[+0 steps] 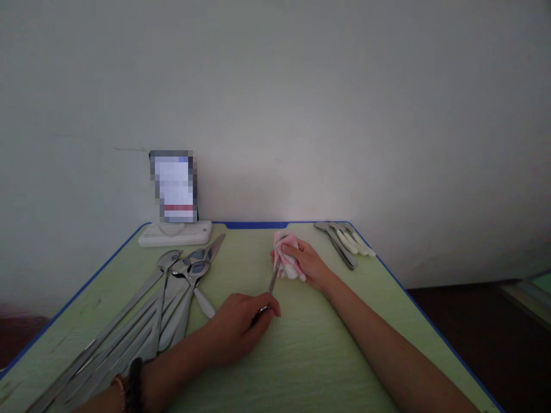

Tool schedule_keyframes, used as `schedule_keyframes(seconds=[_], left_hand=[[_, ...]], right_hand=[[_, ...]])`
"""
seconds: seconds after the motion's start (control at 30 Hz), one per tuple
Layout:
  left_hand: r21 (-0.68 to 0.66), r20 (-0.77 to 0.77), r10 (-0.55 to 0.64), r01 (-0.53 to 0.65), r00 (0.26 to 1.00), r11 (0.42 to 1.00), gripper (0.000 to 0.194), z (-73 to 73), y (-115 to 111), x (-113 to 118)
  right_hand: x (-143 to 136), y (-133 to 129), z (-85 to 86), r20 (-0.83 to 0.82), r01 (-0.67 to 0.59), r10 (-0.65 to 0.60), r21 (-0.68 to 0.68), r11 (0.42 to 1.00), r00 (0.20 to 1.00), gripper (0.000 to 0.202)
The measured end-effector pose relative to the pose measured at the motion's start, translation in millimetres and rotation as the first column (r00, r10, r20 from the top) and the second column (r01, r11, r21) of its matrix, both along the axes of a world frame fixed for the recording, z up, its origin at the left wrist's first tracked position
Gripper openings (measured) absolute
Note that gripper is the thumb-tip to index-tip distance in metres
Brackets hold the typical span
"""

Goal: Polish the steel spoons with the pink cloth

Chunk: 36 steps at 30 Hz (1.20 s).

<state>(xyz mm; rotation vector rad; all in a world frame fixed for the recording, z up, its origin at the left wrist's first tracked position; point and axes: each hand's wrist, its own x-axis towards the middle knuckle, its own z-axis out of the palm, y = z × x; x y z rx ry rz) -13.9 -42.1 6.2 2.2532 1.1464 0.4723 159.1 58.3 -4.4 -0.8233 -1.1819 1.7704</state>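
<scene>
My left hand (245, 324) is closed around the handle of a shiny piece of metal cutlery (274, 279), which slants up and away from me. A pink and white cloth (289, 258) is wrapped about its far end, so I cannot tell what kind of cutlery it is. My right hand (307, 261) grips that cloth with the thumb pressed on top. Left of my left hand lies a loose pile of spoons (198, 268) and other long metal cutlery, partly covered by my forearm. Beyond my right hand, a metal spoon (340, 246) rests beside several white-handled pieces (350, 241).
A pale green table (318, 355) with a blue edge stands against a grey wall (275, 115). At its back left, a phone (174, 186) with a blurred screen leans upright behind a white power strip (175, 234). A knife blade (216, 246) points away from the pile.
</scene>
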Motion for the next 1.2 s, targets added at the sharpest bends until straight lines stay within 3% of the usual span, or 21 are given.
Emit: schedule_keyframes(seconds=[0.23,0.37,0.5,0.6,0.87,0.97,1.07,1.2], left_hand=[[-0.017,0.008,0.001,0.000,1.000,1.000,0.025,2.6,-0.7,-0.1],[-0.019,0.016,-0.018,0.019,1.000,1.000,0.026,3.7,-0.8,-1.2],[-0.032,0.031,-0.040,0.041,0.999,0.999,0.026,4.4,-1.7,-2.4],[-0.030,0.030,-0.045,0.046,0.999,0.999,0.025,5.0,-2.0,-2.2],[-0.034,0.056,-0.060,0.062,0.997,0.997,0.025,3.1,-2.1,-2.7],[-0.071,0.089,-0.040,0.046,0.995,0.996,0.025,3.3,-1.4,-3.1],[-0.152,0.172,0.004,0.023,0.985,0.988,0.026,3.6,-0.2,-3.7],[-0.206,0.253,0.045,0.008,0.966,0.978,0.027,2.0,0.3,-4.5]], right_hand=[[-3.4,3.6,2.7,-0.212,0.134,-0.138,-0.034,0.990,0.968,0.036],[-2.3,2.4,1.1,-0.074,0.112,-0.113,-0.006,0.994,0.991,0.044],[1.2,0.6,-1.9,0.114,0.038,-0.044,0.060,0.997,0.992,0.038],[3.9,1.3,-2.1,0.156,-0.031,0.017,0.090,0.995,0.988,0.037],[3.2,0.1,0.4,0.198,-0.037,0.009,0.138,0.990,0.980,0.037],[-0.6,-2.0,2.1,0.126,0.011,-0.022,0.091,0.996,0.992,0.040],[-3.7,-1.6,1.5,0.019,0.088,-0.087,-0.057,0.994,0.996,0.052],[-3.0,1.1,-1.5,0.129,0.283,-0.266,-0.145,0.948,0.955,0.053]])
